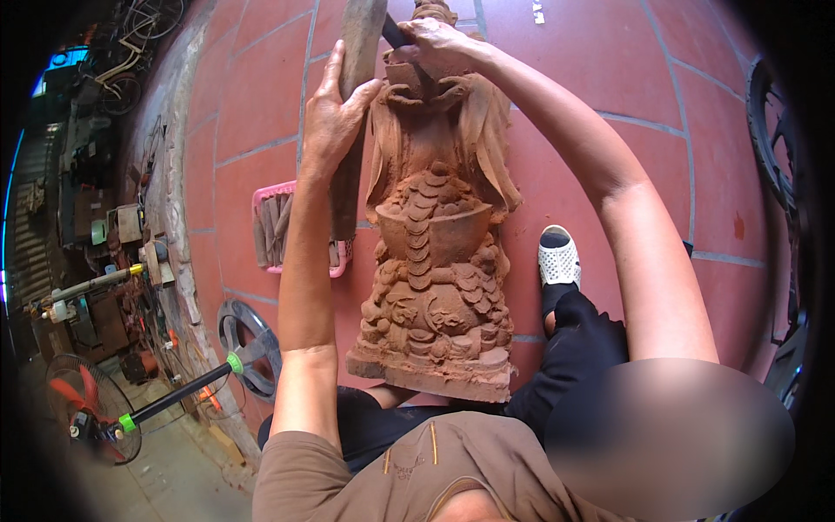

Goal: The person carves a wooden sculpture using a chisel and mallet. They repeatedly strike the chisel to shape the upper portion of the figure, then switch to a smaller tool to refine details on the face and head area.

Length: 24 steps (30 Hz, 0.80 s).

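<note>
A reddish-brown carved wooden statue (435, 235) lies lengthwise in front of me, its base toward my body. It has draped folds and a heaped bowl with a string of coin-like discs. My right hand (435, 42) is at the far end of the statue, closed around a dark bar-shaped tool (396, 35); its working end is hidden. My left hand (335, 122) lies against a long weathered wooden plank (364, 43) along the statue's left side. Its fingers are stretched out and the thumb is spread apart.
A pink plastic basket (261, 196) with several brown rod-shaped pieces stands left of the plank. Farther left are a wheel-like stand base (248, 348) with a black pole and a red-bladed fan (83, 396). A black wheel (774, 139) stands at the right edge of the red tiles.
</note>
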Tool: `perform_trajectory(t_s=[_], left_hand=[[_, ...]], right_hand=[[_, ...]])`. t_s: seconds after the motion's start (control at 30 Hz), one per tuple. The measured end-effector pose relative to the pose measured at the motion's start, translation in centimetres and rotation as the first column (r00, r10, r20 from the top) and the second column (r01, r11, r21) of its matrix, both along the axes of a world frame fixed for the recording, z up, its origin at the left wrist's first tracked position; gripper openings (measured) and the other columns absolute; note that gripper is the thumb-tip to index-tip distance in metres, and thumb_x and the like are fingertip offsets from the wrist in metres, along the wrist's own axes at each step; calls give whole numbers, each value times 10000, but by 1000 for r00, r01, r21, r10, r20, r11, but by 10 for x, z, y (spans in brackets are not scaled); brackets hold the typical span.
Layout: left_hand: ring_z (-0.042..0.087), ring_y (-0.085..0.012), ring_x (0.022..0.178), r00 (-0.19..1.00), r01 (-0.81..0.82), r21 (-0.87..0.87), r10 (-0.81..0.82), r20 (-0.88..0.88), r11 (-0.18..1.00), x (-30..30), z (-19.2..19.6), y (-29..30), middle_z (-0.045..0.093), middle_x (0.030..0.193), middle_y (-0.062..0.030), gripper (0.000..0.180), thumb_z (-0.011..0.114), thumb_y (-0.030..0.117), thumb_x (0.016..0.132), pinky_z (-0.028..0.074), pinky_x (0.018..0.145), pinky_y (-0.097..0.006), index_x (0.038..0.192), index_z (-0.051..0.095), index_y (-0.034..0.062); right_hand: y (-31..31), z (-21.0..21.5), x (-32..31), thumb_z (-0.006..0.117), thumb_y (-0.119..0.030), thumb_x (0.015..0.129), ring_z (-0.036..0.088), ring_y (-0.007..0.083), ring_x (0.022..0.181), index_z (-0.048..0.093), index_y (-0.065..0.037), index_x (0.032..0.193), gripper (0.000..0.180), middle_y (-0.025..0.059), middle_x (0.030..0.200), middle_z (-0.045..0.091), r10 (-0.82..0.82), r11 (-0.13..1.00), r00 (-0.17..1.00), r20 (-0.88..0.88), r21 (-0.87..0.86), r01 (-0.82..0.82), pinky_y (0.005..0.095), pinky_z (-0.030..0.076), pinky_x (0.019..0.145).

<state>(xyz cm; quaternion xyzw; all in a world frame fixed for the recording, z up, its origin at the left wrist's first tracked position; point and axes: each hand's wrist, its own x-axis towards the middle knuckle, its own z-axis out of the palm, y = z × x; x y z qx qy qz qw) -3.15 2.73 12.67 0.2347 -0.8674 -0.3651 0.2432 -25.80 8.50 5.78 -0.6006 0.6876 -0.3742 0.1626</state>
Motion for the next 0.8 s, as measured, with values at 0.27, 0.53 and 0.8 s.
perform_trajectory(t_s=[0.27,0.53,0.8], left_hand=[[569,-75,597,996,-35,50,39,-85,998,1,4,-10,607,789,-6,741,708,222,927,491,508,-228,1547,334,70],[565,-70,611,980,-154,264,182,-85,952,-1,34,24,601,797,8,731,718,267,917,484,505,-228,1533,374,76],[555,-74,618,994,-101,303,107,-4,948,-2,24,11,605,808,-10,731,721,273,914,476,519,-240,1530,383,73]], right_hand=[[-12,8,0,704,-460,845,693,331,957,664,-44,1087,482,180,982,712,29,992,998,-51,126,-22,435,529,830],[-9,3,0,655,-467,904,666,273,799,621,-38,1079,465,129,838,670,55,994,996,-69,93,-49,408,504,731],[-5,-4,-6,665,-483,890,644,198,649,615,-18,1052,495,101,748,637,19,985,997,75,169,-32,376,516,622]])
